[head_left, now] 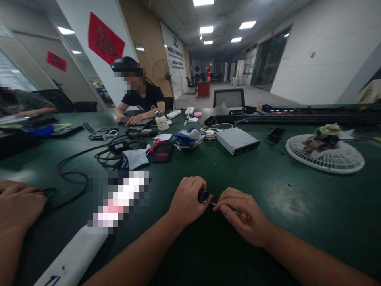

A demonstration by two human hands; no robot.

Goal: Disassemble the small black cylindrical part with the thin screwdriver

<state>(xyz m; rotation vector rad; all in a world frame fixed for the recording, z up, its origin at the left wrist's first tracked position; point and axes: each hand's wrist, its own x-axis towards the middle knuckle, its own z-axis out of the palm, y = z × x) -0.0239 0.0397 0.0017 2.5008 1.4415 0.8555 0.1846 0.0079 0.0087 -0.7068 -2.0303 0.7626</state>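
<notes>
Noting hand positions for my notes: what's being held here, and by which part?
The right hand holds a screwdriver by its grip; the left hand pinches a small black cylindrical piece at the shaft's tip.

The person's left hand [187,200] and right hand [247,218] are bare, and the left forearm [133,254] and right forearm [309,254] are bare also, from the wrists down to the lower edge of the view. Both forearms have a long, smooth shape and become narrow toward the wrist. The knuckles make small soft bumps on the backs of the hands. The right thumbnail [224,208] is cut short and has a rounded end. The other fingernails are turned away or too small to tell.
</notes>
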